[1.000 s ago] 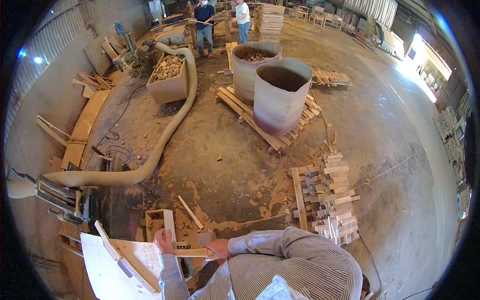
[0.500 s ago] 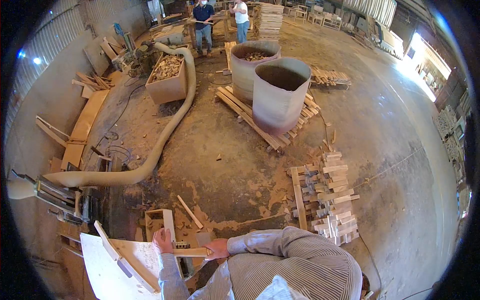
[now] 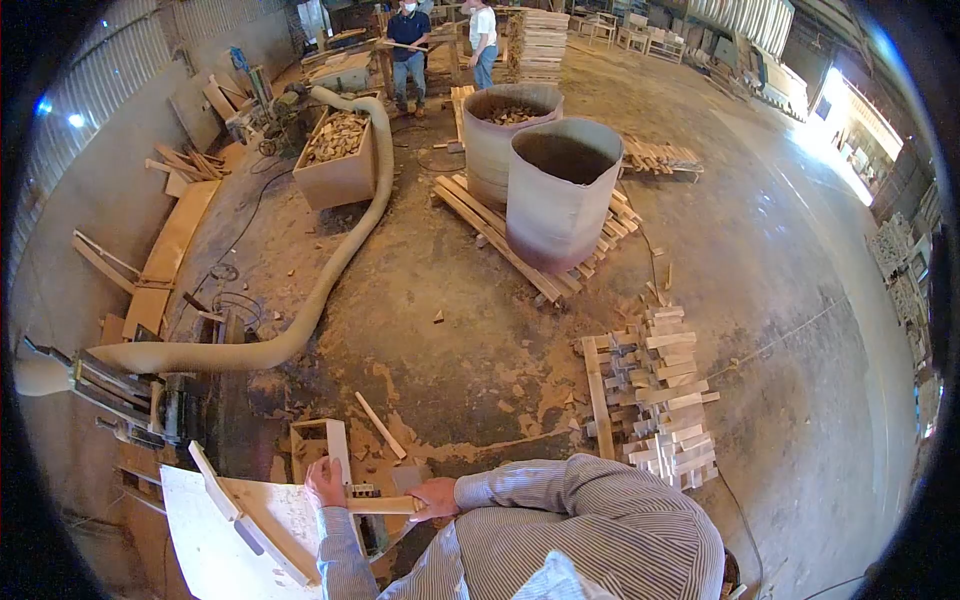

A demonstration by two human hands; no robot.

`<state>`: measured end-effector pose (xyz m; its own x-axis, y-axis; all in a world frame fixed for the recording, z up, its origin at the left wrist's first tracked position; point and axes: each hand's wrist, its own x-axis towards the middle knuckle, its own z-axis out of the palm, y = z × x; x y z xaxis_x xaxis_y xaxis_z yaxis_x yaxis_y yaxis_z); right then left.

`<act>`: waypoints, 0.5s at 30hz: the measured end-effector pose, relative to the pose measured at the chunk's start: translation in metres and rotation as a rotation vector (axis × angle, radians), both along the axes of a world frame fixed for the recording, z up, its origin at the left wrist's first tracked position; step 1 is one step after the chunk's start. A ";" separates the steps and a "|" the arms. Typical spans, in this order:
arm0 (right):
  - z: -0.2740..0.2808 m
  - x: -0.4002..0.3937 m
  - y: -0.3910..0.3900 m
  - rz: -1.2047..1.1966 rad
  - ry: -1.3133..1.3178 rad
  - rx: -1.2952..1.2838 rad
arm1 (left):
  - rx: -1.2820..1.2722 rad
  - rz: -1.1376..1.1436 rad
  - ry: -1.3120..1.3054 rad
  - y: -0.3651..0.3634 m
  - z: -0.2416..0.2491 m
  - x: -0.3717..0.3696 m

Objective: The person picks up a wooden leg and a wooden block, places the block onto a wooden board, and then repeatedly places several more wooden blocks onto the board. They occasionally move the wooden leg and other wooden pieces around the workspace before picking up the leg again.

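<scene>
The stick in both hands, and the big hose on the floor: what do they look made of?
Stick: bare pale wood by its colour, apparently unfinished; left hand and right hand grip its ends. Hose: probably flexible plastic or fabric ducting, tan and dusty; it bends smoothly.

1. A wood strip (image 3: 383,505) lies across the table (image 3: 215,545), between the left hand (image 3: 325,483) and right hand (image 3: 436,497).
2. A stack of wood blocks (image 3: 655,395) sits on the floor to the right.
3. Two big sacks (image 3: 560,190) stand on a pallet (image 3: 500,240) ahead.
4. A hose (image 3: 330,270) runs along the left, past a crate (image 3: 338,160).
</scene>
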<state>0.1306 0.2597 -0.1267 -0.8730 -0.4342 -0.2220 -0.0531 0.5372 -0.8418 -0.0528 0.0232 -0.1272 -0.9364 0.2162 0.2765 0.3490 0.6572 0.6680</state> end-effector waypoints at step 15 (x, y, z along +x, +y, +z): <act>-0.013 0.000 -0.004 -0.016 0.010 -0.024 | -0.036 -0.003 -0.049 -0.009 -0.015 -0.008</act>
<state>0.1303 0.2554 -0.1395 -0.8820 -0.4251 -0.2034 -0.0527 0.5178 -0.8539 -0.0604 0.0141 -0.1420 -0.9480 0.2276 0.2223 0.3182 0.6806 0.6600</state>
